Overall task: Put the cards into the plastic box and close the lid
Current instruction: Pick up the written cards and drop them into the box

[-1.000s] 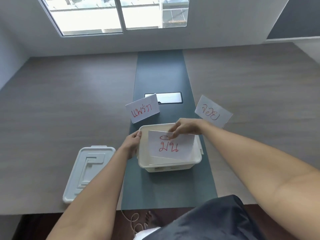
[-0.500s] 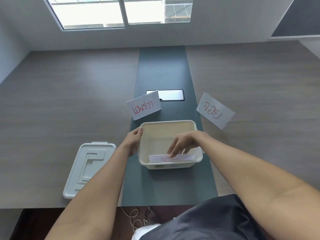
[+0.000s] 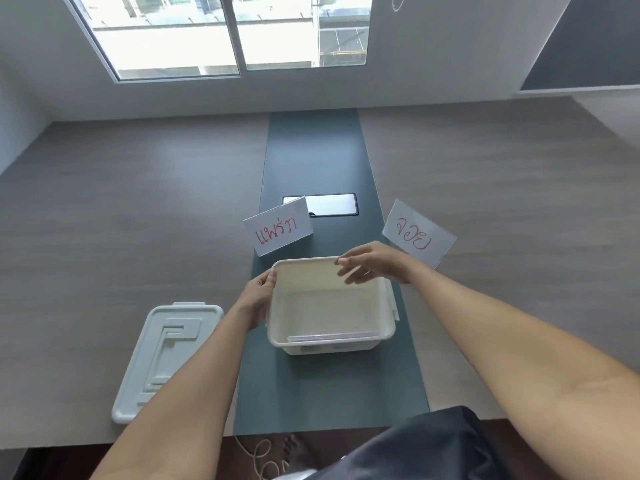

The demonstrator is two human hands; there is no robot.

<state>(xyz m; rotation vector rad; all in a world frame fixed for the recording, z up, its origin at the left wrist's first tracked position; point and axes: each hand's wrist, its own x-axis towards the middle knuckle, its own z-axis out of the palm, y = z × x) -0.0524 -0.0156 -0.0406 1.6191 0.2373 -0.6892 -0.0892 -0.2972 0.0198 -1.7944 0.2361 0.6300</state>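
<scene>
Head cam view, the only one here. The left hand [image 3: 258,299] is wrapped around the left wall of the plastic box [image 3: 330,345], thumb up on the rim and fingers curled round the outside, so it's gripping the box. The right hand [image 3: 372,263] hovers over the box's far right corner with its fingers [image 3: 349,268] spread loose and pointing left, holding nothing and not touching any card.

The box sits on the dark centre strip [image 3: 322,386] of the table [image 3: 104,209], toward the near edge. Inside it, white cards [image 3: 332,337] lie along the near wall, only their top edges showing, well below the right hand.

Two more cards are still out on the table: one with red writing [image 3: 277,231] stands just past the box's far left corner, and another [image 3: 419,233] is just beyond the right hand, off the strip's right edge.

The lid [image 3: 162,358] lies flat on the table left of the box, near the near edge, under the left forearm.
</scene>
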